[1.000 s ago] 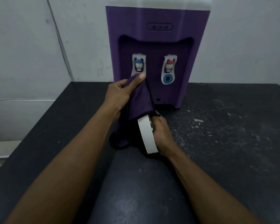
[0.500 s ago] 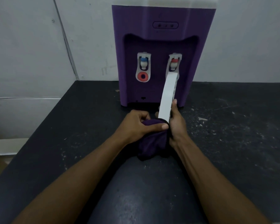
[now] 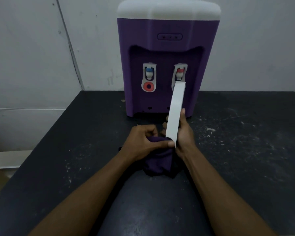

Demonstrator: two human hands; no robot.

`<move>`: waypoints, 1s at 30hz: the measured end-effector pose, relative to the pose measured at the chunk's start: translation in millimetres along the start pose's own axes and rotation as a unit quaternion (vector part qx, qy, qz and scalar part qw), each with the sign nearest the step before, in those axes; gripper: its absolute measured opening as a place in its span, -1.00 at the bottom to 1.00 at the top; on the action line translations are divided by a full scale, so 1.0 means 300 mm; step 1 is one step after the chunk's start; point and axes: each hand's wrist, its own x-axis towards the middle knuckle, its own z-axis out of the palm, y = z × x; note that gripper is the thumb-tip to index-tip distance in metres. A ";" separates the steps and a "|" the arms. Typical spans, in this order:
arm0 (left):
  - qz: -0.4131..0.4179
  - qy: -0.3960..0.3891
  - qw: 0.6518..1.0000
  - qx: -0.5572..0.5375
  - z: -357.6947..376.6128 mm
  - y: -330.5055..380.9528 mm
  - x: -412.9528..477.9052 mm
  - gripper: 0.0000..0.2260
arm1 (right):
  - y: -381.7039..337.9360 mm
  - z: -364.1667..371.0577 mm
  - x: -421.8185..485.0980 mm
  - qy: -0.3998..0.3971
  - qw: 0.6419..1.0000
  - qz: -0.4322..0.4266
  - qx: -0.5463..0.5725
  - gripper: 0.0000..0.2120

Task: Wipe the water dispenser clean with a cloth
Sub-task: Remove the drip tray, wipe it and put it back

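Currently: water dispenser sits far centre on the black table, back to the wall. It has a purple body and a white top. Blue tap is on the left of the recess, red tap on the right.

Handling, my read:
- Cloth: soft, limp, light. Bunch a wad in the fist and keep a flat pad under the thumb for contact.
- White tray: probably the detached drip tray. Thin, stiff and light, likely slick if wet. Grip across its long edges near mid-length.
- Dispenser shell: rigid plastic that may slide if pushed hard, so brace it with the free hand. The taps look like the fragile bits, so go light there.

Hands:
- Left hand: fingers curled round the cloth wad, thumb pressing cloth onto the tray's near end. The rest of the cloth hangs down to the table.
- Right hand: wrapped round the tray's lower half, holding it edge-on and tilted, far end up.
- The tray's far end overlaps the red tap in view. Can't tell if they touch.
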 end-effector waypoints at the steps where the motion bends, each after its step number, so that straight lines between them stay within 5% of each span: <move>1: -0.002 0.022 0.999 -0.024 0.001 0.005 0.001 -0.50 | 0.004 0.003 -0.001 -0.004 1.000 -0.002 -0.026 -0.51; 9: 0.021 0.136 0.988 -0.072 -0.023 0.053 0.036 -0.54 | 0.020 0.032 -0.040 -0.035 0.989 -0.035 -0.141 -0.64; 14: 0.026 0.203 0.975 -0.082 -0.068 0.146 0.137 -0.50 | 0.053 -0.019 -0.076 0.010 0.969 0.035 -0.245 -0.66; 18: -0.012 0.189 0.978 -0.092 -0.112 0.194 0.199 -0.61 | 0.054 0.022 -0.063 0.026 0.943 -0.075 -0.324 -0.70; 20: -0.049 0.181 0.976 -0.108 -0.130 0.197 0.220 -0.60 | 0.049 0.036 -0.071 -0.002 0.937 -0.115 -0.330 -0.62; 26: -0.105 0.079 0.979 -0.153 -0.163 0.165 0.207 -0.56 | 0.028 0.036 -0.097 -0.113 0.918 -0.167 -0.341 -0.85; 30: -0.116 0.082 0.986 -0.091 -0.197 0.157 0.210 -0.43 | -0.009 0.032 -0.109 -0.164 0.885 -0.189 -0.393 -0.58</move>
